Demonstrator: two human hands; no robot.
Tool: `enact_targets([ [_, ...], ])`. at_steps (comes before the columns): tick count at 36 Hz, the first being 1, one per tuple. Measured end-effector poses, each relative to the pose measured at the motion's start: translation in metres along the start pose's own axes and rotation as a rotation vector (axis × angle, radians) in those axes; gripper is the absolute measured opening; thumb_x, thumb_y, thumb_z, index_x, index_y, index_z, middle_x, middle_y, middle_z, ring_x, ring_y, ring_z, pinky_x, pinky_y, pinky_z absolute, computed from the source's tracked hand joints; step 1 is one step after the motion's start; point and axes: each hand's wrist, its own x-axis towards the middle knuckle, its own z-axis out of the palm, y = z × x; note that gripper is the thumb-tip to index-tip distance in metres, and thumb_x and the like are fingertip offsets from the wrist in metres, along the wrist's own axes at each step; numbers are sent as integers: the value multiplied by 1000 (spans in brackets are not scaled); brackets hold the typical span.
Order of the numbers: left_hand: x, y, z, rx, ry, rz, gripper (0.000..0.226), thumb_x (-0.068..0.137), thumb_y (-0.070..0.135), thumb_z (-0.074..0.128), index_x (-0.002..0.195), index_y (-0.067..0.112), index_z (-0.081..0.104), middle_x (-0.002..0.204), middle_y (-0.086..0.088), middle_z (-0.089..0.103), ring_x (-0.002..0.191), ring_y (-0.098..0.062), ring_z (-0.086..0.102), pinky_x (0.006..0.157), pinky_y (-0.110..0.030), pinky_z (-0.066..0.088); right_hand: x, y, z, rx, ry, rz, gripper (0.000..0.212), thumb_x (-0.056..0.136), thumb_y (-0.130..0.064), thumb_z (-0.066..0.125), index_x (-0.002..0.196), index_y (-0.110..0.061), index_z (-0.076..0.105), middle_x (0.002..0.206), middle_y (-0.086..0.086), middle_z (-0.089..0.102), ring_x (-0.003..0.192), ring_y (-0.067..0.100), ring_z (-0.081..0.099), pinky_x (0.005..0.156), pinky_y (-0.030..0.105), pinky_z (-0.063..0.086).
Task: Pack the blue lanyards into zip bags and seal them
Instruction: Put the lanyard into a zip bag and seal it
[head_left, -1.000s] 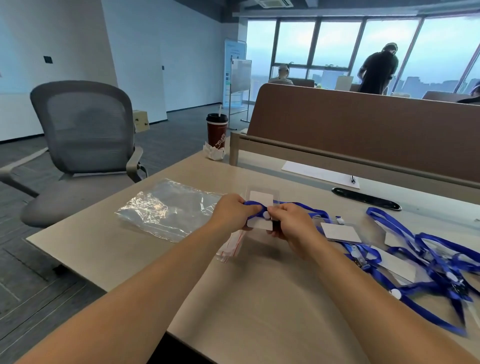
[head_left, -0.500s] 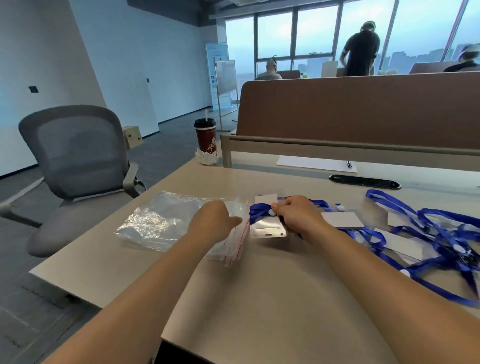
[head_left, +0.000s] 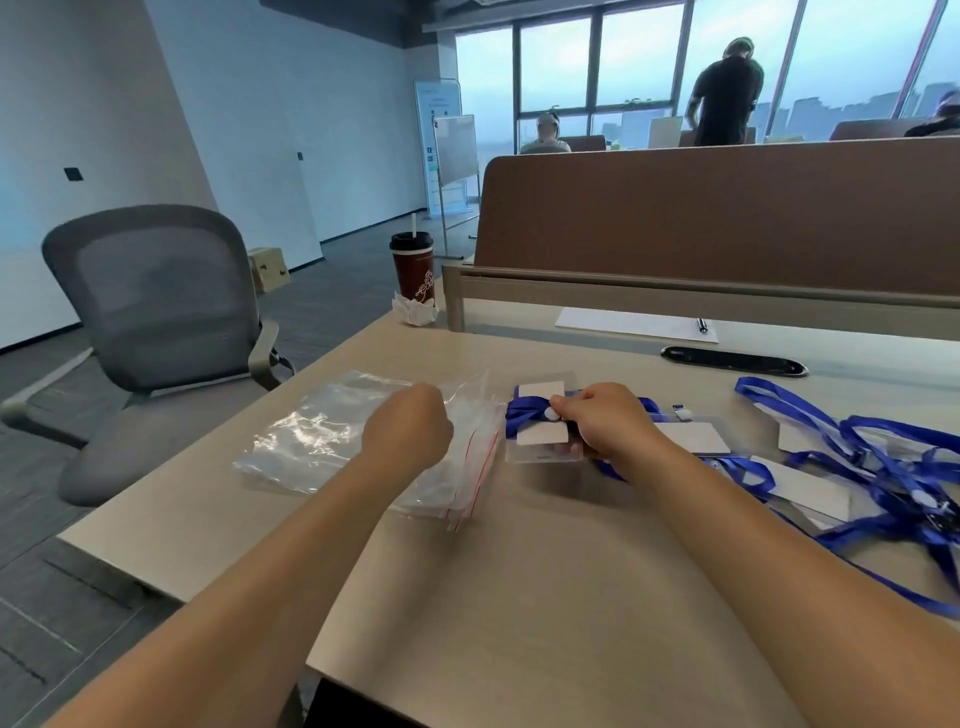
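A stack of clear zip bags (head_left: 332, 431) with red seal strips lies on the beige desk (head_left: 519, 582) at centre left. My left hand (head_left: 408, 428) rests on the stack's right end, fingers curled on the top bag's edge. My right hand (head_left: 605, 423) pinches a blue lanyard (head_left: 524, 413) wound around its clear badge holder with a white card (head_left: 540, 441), just right of the bags. More blue lanyards (head_left: 872, 467) with badge holders lie tangled at the right.
A coffee cup (head_left: 414, 267) with a straw and a crumpled napkin stands at the desk's far left corner. A brown partition (head_left: 727, 208) runs along the back, with paper (head_left: 634, 325), a pen and a black cable slot (head_left: 732, 360) before it. A grey office chair (head_left: 156, 317) is at left.
My left hand let go of the wound lanyard and moved left onto the zip bags. My right hand keeps the lanyard, lowered to the desk beside the bags.
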Motion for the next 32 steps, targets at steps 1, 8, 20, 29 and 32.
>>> enact_targets([
  [1,0,2,-3,-1,4,14,13,90,7,52,88,10,65,85,-5,66,77,-24,62,61,-30,47,-1,-2,-2,18,-2,-3,30,94,-37,65,96,-8,69,92,13,73,68,25,69,73,38,59],
  [8,-1,23,-11,2,56,103,10,94,11,58,99,16,64,90,-3,64,80,-22,60,75,-32,54,-14,-10,-20,111,3,-64,28,96,-29,64,95,-3,73,77,13,70,72,30,72,50,24,50],
  [20,-17,69,4,-108,109,242,11,94,7,54,95,16,59,83,-3,60,74,-21,57,76,-38,57,-45,5,-69,71,-49,7,23,96,-26,66,92,-4,73,82,14,73,64,21,69,53,25,49],
  [29,-32,112,17,-144,70,305,10,94,4,49,93,12,55,86,-4,59,75,-21,54,64,-30,44,-72,29,-108,24,-37,61,25,94,-30,67,98,-5,71,73,5,65,54,12,62,54,24,49],
  [32,-37,125,21,-130,39,346,7,95,7,52,98,12,56,90,-5,62,78,-22,57,66,-28,43,-76,38,-117,55,-35,84,24,94,-28,66,99,-5,71,69,4,72,52,12,65,57,26,51],
])
